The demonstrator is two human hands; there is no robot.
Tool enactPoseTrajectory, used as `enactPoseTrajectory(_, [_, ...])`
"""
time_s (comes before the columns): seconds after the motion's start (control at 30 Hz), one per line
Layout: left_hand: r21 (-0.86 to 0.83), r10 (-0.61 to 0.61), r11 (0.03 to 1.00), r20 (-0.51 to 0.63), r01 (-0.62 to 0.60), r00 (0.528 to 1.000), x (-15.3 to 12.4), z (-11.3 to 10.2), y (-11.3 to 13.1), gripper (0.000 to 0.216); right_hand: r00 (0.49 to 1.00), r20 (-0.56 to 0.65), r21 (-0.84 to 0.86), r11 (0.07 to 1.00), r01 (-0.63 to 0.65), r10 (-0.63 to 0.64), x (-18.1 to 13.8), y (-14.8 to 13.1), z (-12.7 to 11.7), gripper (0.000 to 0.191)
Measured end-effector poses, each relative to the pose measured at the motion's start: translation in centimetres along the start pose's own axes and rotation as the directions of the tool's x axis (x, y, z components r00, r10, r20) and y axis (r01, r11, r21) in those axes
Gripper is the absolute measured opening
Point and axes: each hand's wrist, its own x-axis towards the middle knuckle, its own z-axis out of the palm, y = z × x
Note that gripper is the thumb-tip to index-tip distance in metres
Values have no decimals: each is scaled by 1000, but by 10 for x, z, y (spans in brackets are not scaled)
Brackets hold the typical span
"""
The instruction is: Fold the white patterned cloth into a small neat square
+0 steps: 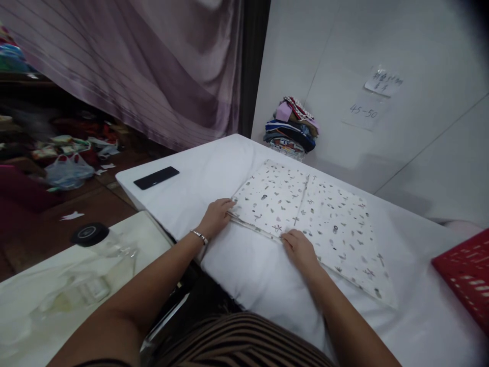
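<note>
My left hand (217, 216) lies with its fingers flat and loose on the near left corner of a white cotton garment printed with small dark figures (311, 216), and my right hand (301, 248) presses, fingers curled lightly down, on the same near hem a little further along; neither hand is closed around the cloth, both only pin it. The garment is spread flat in the middle of the white padded table cover (214, 171), reaching from the near edge toward the far right corner, with a seam running up its centre. I judge it thin, light and limp: it will sag and crease the moment it is lifted, and it may slide on the smooth cover, so the hemmed edge and its corners, where the fabric is doubled, look the firmest places to pinch. A black phone (156, 177) lies near the left edge, a stack of folded coloured clothes (292, 126) sits at the far edge against the wall, and a red plastic basket (466, 272) stands at the right edge.
</note>
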Motion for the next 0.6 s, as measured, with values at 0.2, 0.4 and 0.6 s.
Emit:
enactPoseTrajectory(0.2, [-45,165,986,60,-162,985,-7,0,21,25,998,62,8,1000,-2,2,9,-6,-8,23])
enactPoseTrajectory(0.4, [-89,226,973,147,-215,963,8,7,22,19,992,90,150,983,-106,94,11,-8,-8,23])
enactPoseTrajectory(0.6, [-157,256,959,118,-236,960,16,7,19,24,976,113,304,928,-213,187,15,-8,-9,25])
